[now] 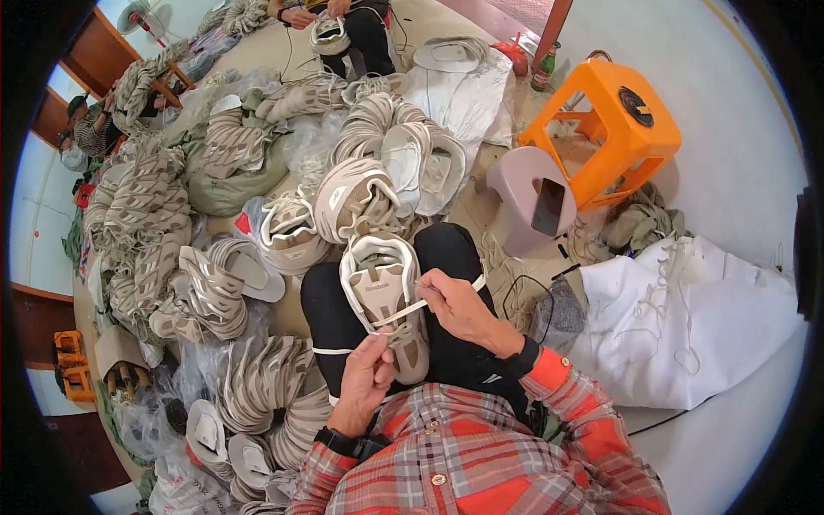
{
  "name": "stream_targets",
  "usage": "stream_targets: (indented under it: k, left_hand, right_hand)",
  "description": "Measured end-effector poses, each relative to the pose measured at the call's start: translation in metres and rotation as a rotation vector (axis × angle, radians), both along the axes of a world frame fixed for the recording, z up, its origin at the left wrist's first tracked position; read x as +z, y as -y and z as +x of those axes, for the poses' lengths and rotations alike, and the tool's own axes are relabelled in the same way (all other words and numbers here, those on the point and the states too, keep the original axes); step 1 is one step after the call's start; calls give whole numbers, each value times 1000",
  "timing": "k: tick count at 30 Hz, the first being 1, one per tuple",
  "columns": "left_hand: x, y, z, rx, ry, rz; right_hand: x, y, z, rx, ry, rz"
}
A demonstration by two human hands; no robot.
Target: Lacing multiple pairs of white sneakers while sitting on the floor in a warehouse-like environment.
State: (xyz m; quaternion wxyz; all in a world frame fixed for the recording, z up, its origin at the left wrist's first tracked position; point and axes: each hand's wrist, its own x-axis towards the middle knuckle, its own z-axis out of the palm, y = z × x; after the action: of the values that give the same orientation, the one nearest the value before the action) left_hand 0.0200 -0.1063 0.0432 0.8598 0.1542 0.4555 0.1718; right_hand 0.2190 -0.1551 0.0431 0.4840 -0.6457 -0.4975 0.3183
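A beige and brown sneaker upper [382, 287] lies across my lap, its opening away from me and its toe toward my body. A pale flat shoelace [418, 305] runs slantwise over its tongue. My right hand [461, 311] pinches the lace on the right side, with a loose end standing up beyond the fingers. On the left edge of the upper, my left hand [367, 379] is closed, thumb and finger pinching the lace by the eyelets. Just beyond stand two more sneaker uppers, a rounded one [342, 196] and one [287, 225] to its left.
Stacks of nested uppers [257, 378] and a big pile [142, 206] fill the left. At right are an orange stool [631, 129], a mauve stool [519, 193] with a phone [548, 206], and a white sack [678, 335]. Another person's hands [313, 13] work at the far side.
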Motion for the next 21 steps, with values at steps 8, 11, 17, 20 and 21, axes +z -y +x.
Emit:
stream_targets:
  k: [8,11,17,20,21]
  left_hand:
    - [1,13,18,-113,-156,168]
    - [-4,16,23,-148,-250,285]
    - [-2,19,17,208,-4,147]
    - [5,23,19,204,-49,177]
    - [6,23,20,204,-54,171]
  right_hand:
    - [-15,3,1,-56,-43,22]
    - [-15,3,3,-61,-73,13]
    - [-9,2,6,-58,-128,-9]
    - [-9,2,7,-50,-133,-10]
    - [-9,2,7,-44,-126,-24]
